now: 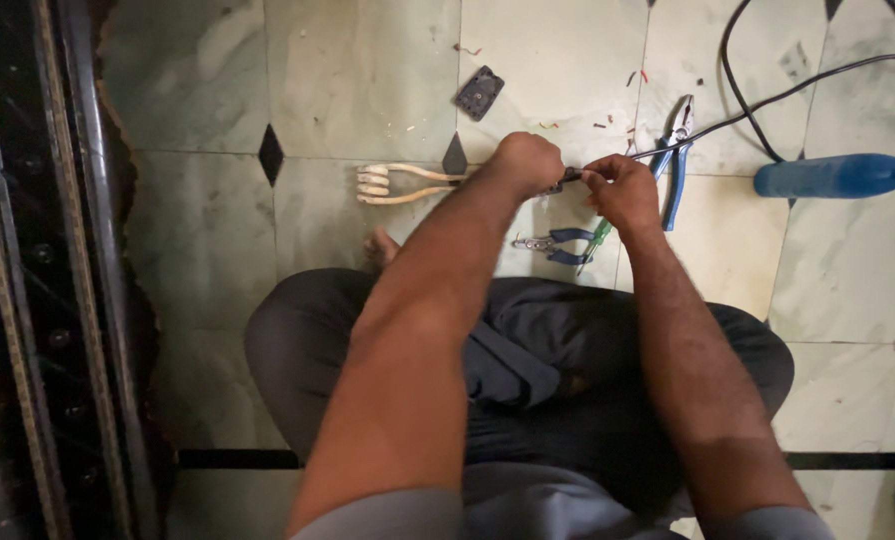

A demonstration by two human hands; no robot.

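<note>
Left hand is closed around the immersion heater; right hand pinches its black cord above the floor.

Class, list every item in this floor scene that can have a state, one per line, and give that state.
Left hand: closed around the heating coil's handle end.
Right hand: pinching the black cable where it meets the coil.
Heating coil: lying flat, loops pointing away from the hands.
Black cable: slack, looping across the tiles.
Blue-handled pliers: lying on the floor, unheld.
Small pliers: on the floor, handles apart.
Dark cover plate: detached, lying alone.
Blue bottle: on its side.
</note>
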